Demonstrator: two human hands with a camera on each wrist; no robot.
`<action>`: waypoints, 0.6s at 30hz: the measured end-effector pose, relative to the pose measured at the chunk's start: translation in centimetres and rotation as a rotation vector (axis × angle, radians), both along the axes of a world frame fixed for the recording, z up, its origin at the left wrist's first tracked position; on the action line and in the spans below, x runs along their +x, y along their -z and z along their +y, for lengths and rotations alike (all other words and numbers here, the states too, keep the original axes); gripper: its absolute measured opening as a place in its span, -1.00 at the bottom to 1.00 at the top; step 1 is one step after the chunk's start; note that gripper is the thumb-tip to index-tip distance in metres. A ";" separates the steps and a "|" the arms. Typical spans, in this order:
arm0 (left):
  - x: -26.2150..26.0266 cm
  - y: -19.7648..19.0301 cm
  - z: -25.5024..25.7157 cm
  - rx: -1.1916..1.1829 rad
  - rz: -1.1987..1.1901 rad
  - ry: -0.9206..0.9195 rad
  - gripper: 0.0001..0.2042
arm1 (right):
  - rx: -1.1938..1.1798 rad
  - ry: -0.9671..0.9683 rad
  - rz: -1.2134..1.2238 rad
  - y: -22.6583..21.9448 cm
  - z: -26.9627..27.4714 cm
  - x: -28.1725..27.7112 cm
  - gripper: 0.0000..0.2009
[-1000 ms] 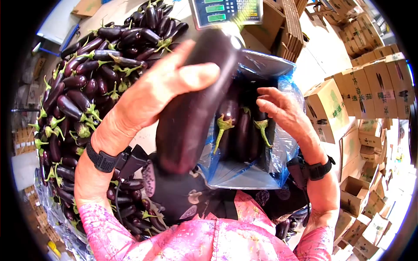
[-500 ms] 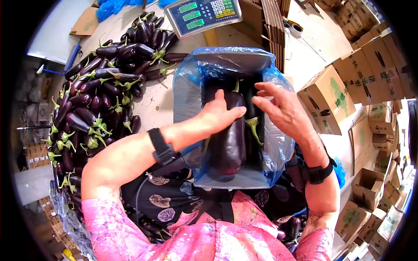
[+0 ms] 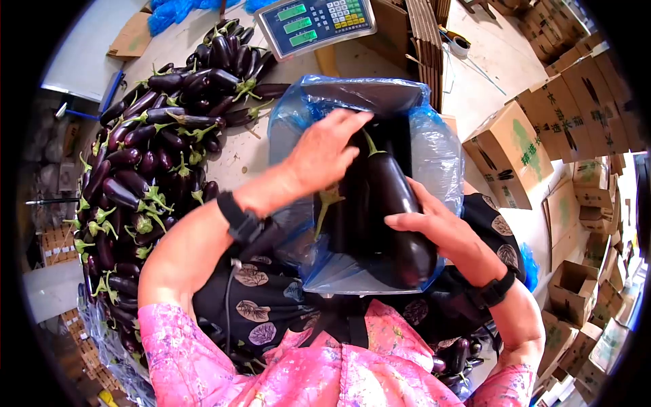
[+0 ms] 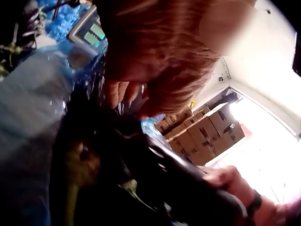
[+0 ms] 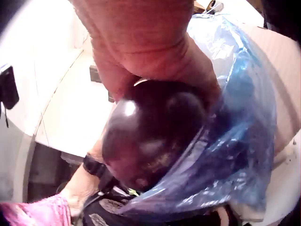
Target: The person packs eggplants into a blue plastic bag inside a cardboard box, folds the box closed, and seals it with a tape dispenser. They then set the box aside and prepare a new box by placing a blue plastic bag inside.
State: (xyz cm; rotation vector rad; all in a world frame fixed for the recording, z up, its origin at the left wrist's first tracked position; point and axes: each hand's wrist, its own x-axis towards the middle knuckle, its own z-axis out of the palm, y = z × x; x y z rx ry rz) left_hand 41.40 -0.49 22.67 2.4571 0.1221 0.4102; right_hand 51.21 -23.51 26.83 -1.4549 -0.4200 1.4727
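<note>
A large dark purple eggplant (image 3: 395, 193) lies tilted in a box lined with a blue plastic bag (image 3: 439, 163), its stem toward the far side. My right hand (image 3: 451, 234) grips its body, thumb across the top and fingers along the right side. In the right wrist view, the eggplant's rounded end (image 5: 150, 127) shows below that hand. Over the far left part of the box is my left hand (image 3: 322, 152), fingers loosely bent close to the stem. Beside the large one, a green calyx (image 3: 330, 198) marks another eggplant, mostly in shadow.
A big heap of eggplants (image 3: 163, 142) spreads along the left. Behind the box stands a scale display (image 3: 315, 24). Flattened cardboard (image 3: 426, 54) leans at the back, and printed cartons (image 3: 508, 156) line the right side. More eggplants (image 3: 461, 356) lie below, near my lap.
The large eggplant went from my left hand's hold in front of the box into it, then shifted right into my right hand's grip. My left hand has let go and moved toward the far side.
</note>
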 end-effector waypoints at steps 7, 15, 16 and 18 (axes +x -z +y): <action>1.2 3.2 2.3 0.085 0.053 0.359 -0.65 | 0.030 0.043 0.288 -1.2 -1.6 0.1 -0.21; 1.7 2.6 3.3 0.367 -0.002 0.347 -0.75 | 0.065 0.071 0.207 0.9 -1.4 0.6 -0.21; 1.8 3.0 3.1 0.393 0.014 0.337 -0.77 | 0.062 0.098 0.178 1.2 -1.4 0.4 -0.19; 2.0 3.9 2.7 0.324 -0.008 0.251 -0.78 | 0.059 0.151 0.116 1.6 -1.2 0.2 -0.16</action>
